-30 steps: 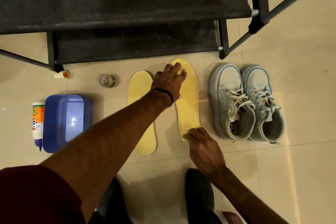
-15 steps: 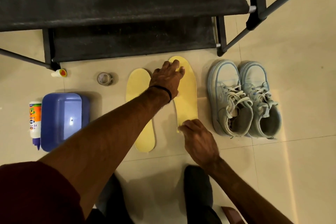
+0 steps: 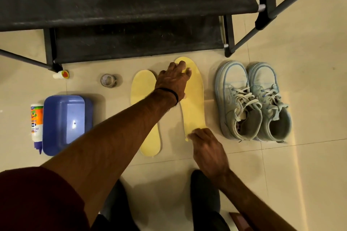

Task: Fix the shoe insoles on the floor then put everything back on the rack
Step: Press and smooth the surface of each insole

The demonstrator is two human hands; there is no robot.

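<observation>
Insoles, two of them and pale yellow, are laid flat on a cream tiled floor (image 3: 281, 184), seen from above through a head-worn camera. They are placed side by side, a little apart, just in front of a black shoe rack (image 3: 131, 5) whose two fabric shelves fill the top of the view. The left insole (image 3: 143, 88) is partly hidden by a forearm crossing over it. The right insole (image 3: 194, 99) is set slightly farther forward, with its toe near the rack's lower shelf. The left hand (image 3: 173, 80), with a black band worn at the wrist, is pressed flat on the toe end of the right insole, fingers spread and fairly straight, nothing gripped. The right hand (image 3: 208, 148) is placed at the heel end of the same insole, fingers bent down onto its edge; whether the edge is pinched or only pressed cannot be told. To the right of the insoles, a pair of pale blue laced sneakers (image 3: 252, 101) is stood side by side, touching each other, toes toward the rack. To the left, a small roll of clear tape (image 3: 108, 80) is seen, then a blue plastic tub (image 3: 65, 124) with a glue bottle (image 3: 36, 125) laid just beside it, and a small white and orange cap (image 3: 62, 74) near the rack's leg. A dark red sleeve (image 3: 37, 199) is seen at the lower left.
</observation>
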